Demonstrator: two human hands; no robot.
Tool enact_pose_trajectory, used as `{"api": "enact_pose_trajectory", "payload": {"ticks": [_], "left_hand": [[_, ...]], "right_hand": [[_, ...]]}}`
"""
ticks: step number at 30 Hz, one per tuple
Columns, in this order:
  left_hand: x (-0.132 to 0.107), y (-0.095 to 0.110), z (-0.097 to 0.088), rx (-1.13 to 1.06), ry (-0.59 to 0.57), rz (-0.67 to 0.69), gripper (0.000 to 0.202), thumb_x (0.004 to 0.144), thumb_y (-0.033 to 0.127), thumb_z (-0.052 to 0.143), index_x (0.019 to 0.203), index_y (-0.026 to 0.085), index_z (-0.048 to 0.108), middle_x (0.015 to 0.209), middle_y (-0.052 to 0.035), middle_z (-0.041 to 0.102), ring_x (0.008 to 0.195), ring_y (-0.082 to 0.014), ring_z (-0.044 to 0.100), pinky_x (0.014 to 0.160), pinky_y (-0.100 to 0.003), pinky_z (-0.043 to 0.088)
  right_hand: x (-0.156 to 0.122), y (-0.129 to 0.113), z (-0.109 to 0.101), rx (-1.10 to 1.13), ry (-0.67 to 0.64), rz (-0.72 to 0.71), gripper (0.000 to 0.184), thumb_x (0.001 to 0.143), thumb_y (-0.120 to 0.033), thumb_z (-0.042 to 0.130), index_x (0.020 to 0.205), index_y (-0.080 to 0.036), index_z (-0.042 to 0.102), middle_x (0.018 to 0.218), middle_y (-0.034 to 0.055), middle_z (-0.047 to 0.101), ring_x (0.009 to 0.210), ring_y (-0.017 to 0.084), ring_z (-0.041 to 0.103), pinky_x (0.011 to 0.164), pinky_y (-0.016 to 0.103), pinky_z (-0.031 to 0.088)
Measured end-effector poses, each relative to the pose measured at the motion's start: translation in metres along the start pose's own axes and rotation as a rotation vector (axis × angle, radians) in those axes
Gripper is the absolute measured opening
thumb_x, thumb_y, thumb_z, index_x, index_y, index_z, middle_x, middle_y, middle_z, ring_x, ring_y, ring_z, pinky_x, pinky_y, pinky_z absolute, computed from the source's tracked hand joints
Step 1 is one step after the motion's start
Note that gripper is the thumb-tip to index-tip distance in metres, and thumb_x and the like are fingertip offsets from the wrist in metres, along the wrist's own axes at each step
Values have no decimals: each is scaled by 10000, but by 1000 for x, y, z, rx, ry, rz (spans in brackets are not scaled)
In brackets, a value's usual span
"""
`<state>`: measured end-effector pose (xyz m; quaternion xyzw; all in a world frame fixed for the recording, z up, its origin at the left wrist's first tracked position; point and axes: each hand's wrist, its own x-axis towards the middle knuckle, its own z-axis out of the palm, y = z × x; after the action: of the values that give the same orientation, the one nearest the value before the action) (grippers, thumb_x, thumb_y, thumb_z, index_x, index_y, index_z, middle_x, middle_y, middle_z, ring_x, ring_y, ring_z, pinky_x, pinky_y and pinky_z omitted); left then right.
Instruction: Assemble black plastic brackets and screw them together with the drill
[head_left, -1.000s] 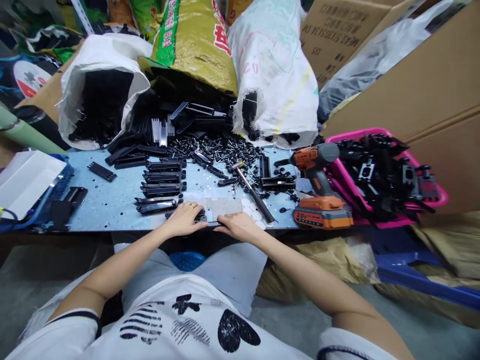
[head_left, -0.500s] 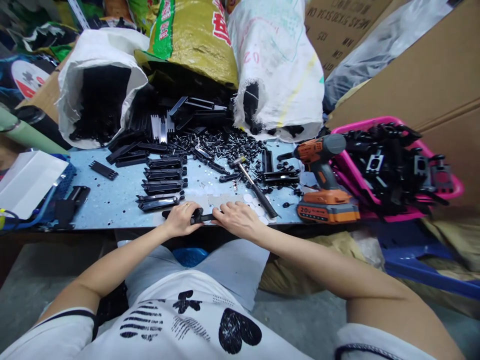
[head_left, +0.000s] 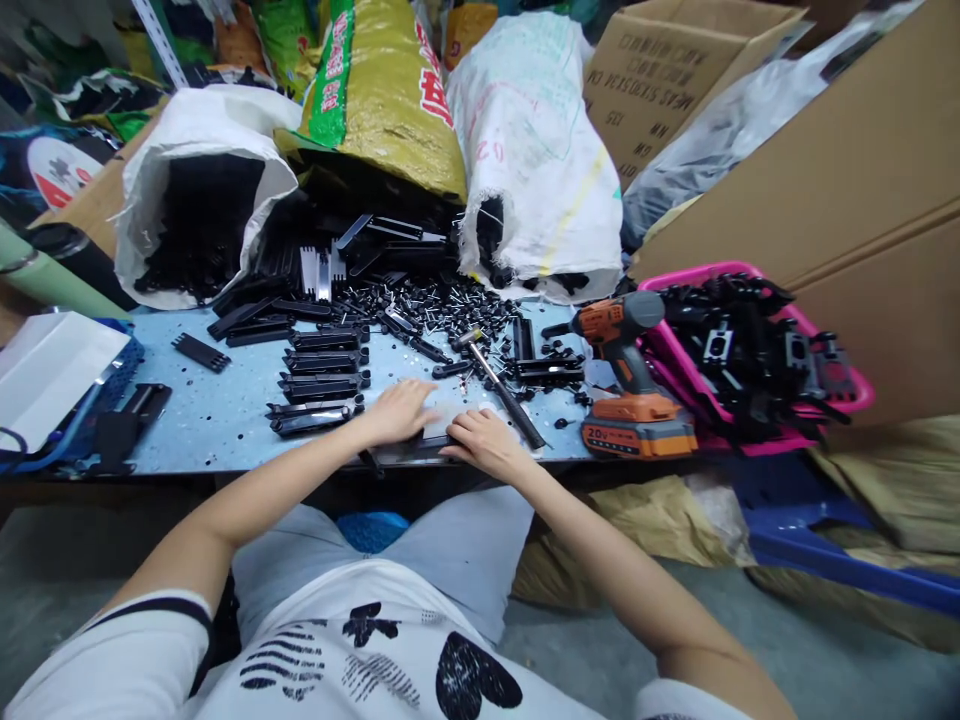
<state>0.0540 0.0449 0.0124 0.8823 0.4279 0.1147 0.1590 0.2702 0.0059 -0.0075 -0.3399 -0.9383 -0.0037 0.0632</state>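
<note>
On your table (head_left: 225,425), count four black assemblies (head_left: 328,361) in one row left of centre. Toward the right edge, you have one hammer (head_left: 510,393) and one cordless drill (head_left: 630,370). Along the far edge, count two white sacks (head_left: 532,130) and one yellow sack (head_left: 390,100). You have one pink basket (head_left: 865,390) at the right edge. Loose screws (head_left: 450,308) are too numerous to count.

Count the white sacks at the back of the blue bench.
2: the left white sack lies left of the yellow sack, and the right white sack lies right of it. Others behind could be hidden.
</note>
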Motion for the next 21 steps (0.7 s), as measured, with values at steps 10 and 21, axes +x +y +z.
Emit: {"api": "enact_pose_trajectory", "payload": {"ticks": [10,21], "left_hand": [[176,-53,18,259,-14,-240,342,835,23,348,1095,68,565,1130,-195,498,1083,-286,477,857,-409,426],[126,-41,-14,270,126,-191,259,842,48,381,1037,60,552,1126,-185,502,898,-220,586,780,-322,458]], "right_hand": [[-14,4,-2,96,39,229,374,931,-473,398,1029,-159,576,968,79,584,904,191,477,763,304,303],[69,176,3,-20,-97,853,236,837,-39,422,976,-70,610,939,169,614,966,233,477,792,331,327]]}}
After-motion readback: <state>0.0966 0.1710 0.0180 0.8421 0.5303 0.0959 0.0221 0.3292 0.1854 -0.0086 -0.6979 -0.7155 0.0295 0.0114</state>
